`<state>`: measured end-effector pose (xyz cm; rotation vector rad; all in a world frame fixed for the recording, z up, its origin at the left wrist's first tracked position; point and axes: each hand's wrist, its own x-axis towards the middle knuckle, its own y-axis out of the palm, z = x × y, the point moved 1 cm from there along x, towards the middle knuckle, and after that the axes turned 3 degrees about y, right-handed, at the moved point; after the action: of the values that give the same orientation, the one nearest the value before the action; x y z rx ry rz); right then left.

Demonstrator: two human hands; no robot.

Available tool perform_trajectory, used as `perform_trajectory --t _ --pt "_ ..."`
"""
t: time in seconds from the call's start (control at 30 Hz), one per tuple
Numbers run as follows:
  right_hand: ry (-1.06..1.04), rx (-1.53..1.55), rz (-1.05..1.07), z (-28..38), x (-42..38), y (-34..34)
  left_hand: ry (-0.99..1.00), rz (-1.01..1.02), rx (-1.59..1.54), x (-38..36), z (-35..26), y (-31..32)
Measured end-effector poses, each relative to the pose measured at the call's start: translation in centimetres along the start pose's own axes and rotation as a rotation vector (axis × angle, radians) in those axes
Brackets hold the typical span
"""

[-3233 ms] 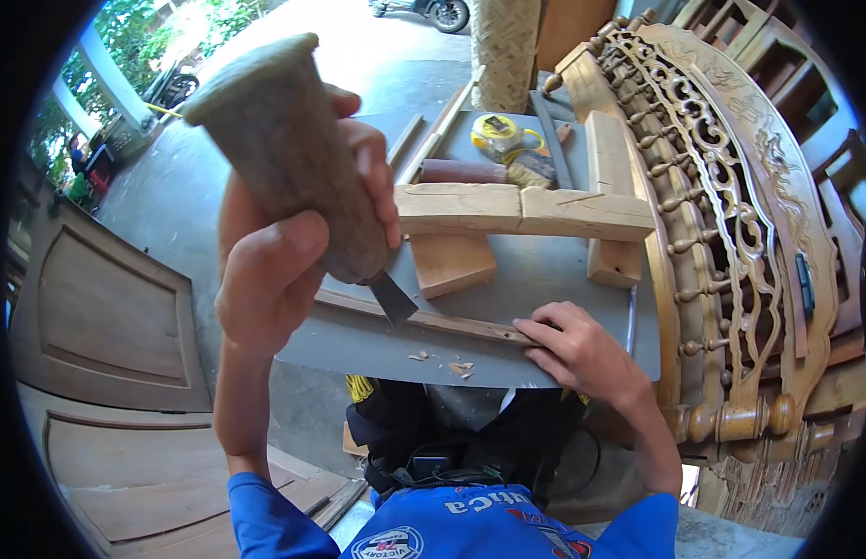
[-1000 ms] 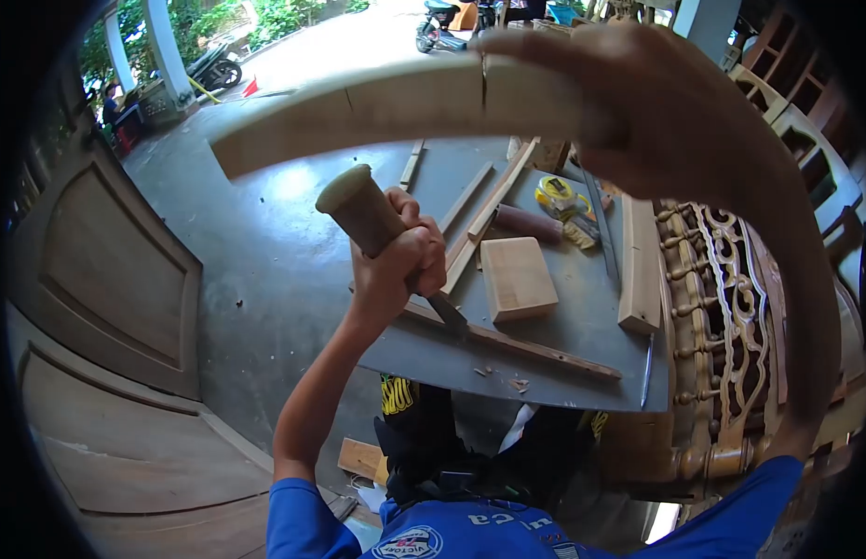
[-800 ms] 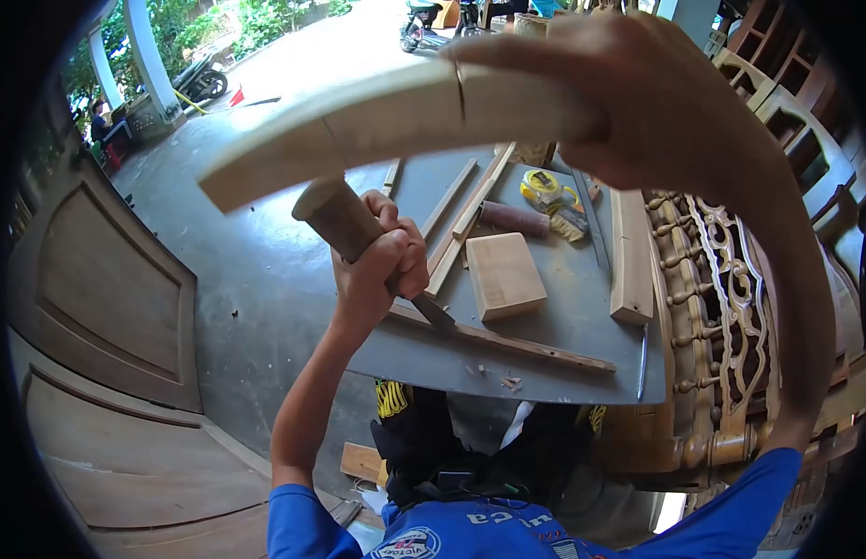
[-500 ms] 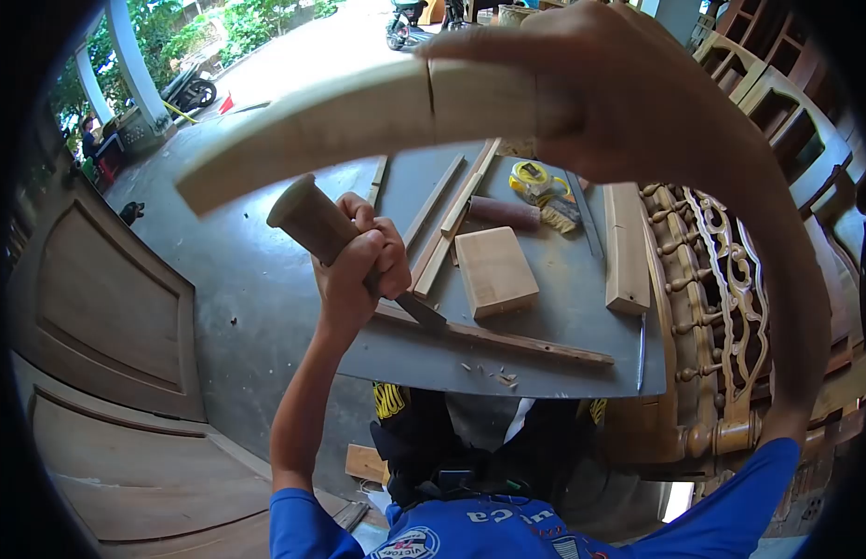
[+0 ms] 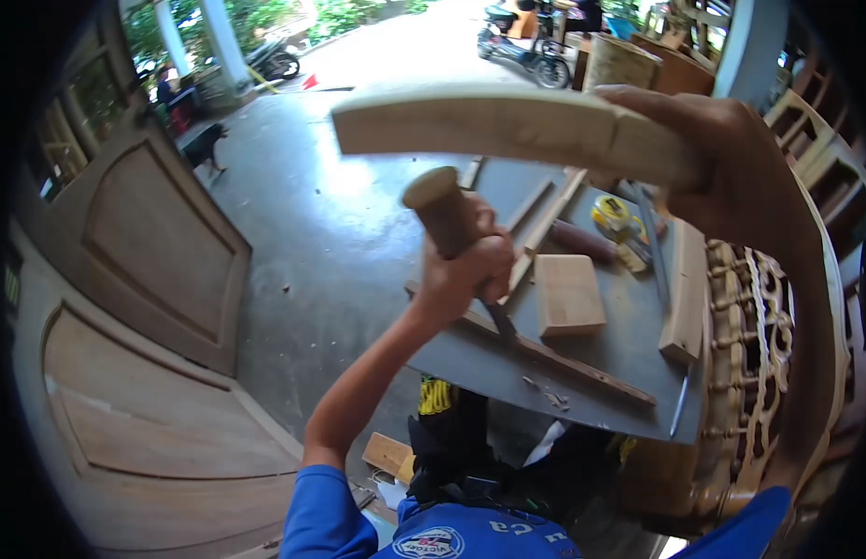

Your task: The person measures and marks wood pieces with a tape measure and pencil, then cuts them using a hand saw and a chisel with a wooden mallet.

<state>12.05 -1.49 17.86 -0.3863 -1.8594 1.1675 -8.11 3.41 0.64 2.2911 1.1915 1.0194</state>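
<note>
My left hand (image 5: 466,270) is closed around the wooden handle (image 5: 442,207) of a chisel, which leans with its butt up. The chisel's blade (image 5: 501,320) points down onto a narrow wooden strip (image 5: 587,371) lying along the near edge of the grey table. Raised above, my right hand (image 5: 745,163) grips one end of a thick curved piece of wood (image 5: 480,123). Its free end reaches left, over the chisel butt and apart from it. Small wood chips (image 5: 556,401) lie by the strip.
On the table (image 5: 629,317) are a wooden block (image 5: 570,293), a yellow tape measure (image 5: 611,214), a brush (image 5: 632,255), a brown roll (image 5: 582,240) and a thin metal rod (image 5: 680,402). Carved furniture (image 5: 754,326) stands right, wooden door panels (image 5: 154,252) left. A dog (image 5: 204,147) walks behind.
The whole view has shifted, so the table and hands appear farther right. The curved wood's free end has swung up, so it lies more level. Both hands keep their holds.
</note>
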Motion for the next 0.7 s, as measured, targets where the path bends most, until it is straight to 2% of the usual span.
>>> perform_trajectory --t 0.07,0.13,0.23,0.3,0.37,0.4,0.47,0.5,0.6,0.7 --pt "0.064 0.145 -0.060 0.3 -0.5 0.4 -0.027 -0.036 0.052 0.0 -0.4 0.7" --pt "0.146 0.364 -0.255 -0.3 -1.0 1.5 -0.026 -0.010 0.058 0.0 -0.2 0.6" --pt "-0.024 -0.137 0.058 -0.1 -0.7 -0.4 -0.019 0.015 0.048 0.1 -0.1 0.4" --pt "0.045 -0.111 0.007 -0.1 -0.4 -0.3 -0.005 -0.005 0.065 0.1 -0.3 0.4" --pt "0.270 0.214 -0.327 -1.2 -1.2 0.9 -0.001 0.003 0.031 0.1 0.1 0.4" --pt "0.240 0.239 -0.358 -1.0 -1.6 1.1 -0.001 0.004 0.040 0.0 0.0 0.7" --pt "0.027 -0.149 -0.106 -0.7 -2.0 0.7 -0.013 0.029 0.065 0.1 -0.2 0.9" --pt "0.027 -0.205 0.042 0.1 -2.3 1.1 -0.028 0.023 0.060 0.0 -0.4 1.0" --pt "0.508 0.391 0.060 0.6 -5.2 3.0 -0.058 0.007 0.059 0.0 -0.6 0.4" --pt "0.732 0.839 -0.266 4.4 -10.3 8.1 -0.053 0.016 0.045 0.1 -0.7 -0.5"
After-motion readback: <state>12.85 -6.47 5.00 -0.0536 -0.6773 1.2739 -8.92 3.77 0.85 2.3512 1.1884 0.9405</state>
